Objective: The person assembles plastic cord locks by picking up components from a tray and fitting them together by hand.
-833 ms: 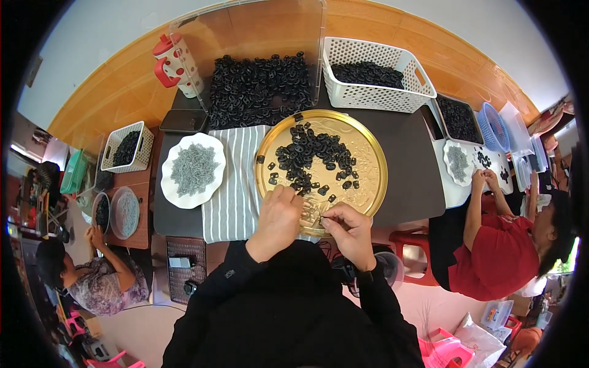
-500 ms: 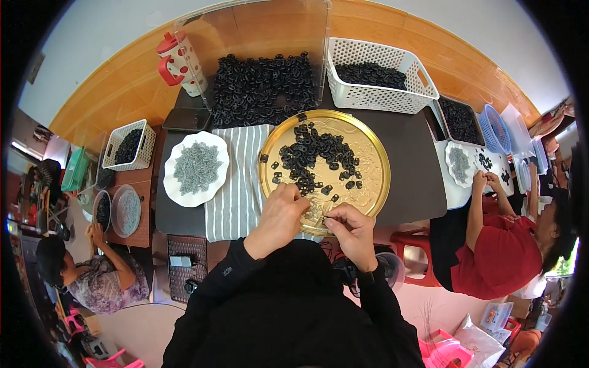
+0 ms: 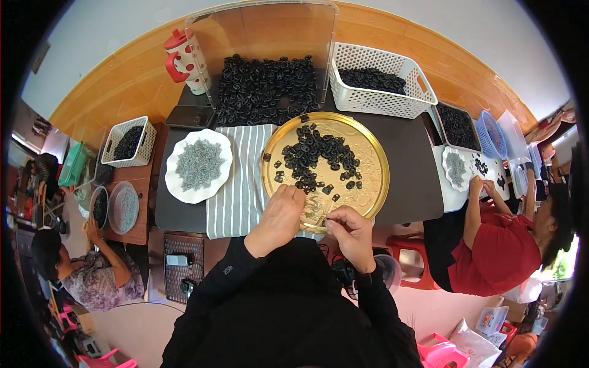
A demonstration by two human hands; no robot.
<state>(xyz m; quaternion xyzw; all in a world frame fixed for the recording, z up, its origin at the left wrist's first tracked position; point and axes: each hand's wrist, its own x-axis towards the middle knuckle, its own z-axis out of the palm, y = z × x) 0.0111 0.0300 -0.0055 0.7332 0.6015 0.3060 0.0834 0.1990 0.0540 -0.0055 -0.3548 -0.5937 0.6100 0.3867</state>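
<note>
A round gold tray (image 3: 386, 184) lies before me with a loose heap of small black plastic pieces (image 3: 319, 150), each with holes. Near its front rim is a small scatter of thin metallic pieces (image 3: 314, 205). Over that front left part my left hand (image 3: 282, 213) is bent down with its fingers curled together; whatever they hold is hidden. At the front right of the tray, my right hand (image 3: 351, 236) pinches a small dark piece (image 3: 325, 221) between thumb and forefinger, mostly covered by the fingertips.
A scalloped white plate (image 3: 173, 184) of grey screw-like pieces stands left, beside a striped cloth (image 3: 236, 214). Behind are a clear bin of black pieces (image 3: 267, 89), a white basket (image 3: 383, 104) and a dotted tumbler (image 3: 187, 61). Co-workers sit left (image 3: 101, 279) and right (image 3: 491, 254).
My left fingers have dipped and curled further toward the metallic pieces. The right hand keeps its pinch in nearly the same place. The whole view has shifted slightly.
</note>
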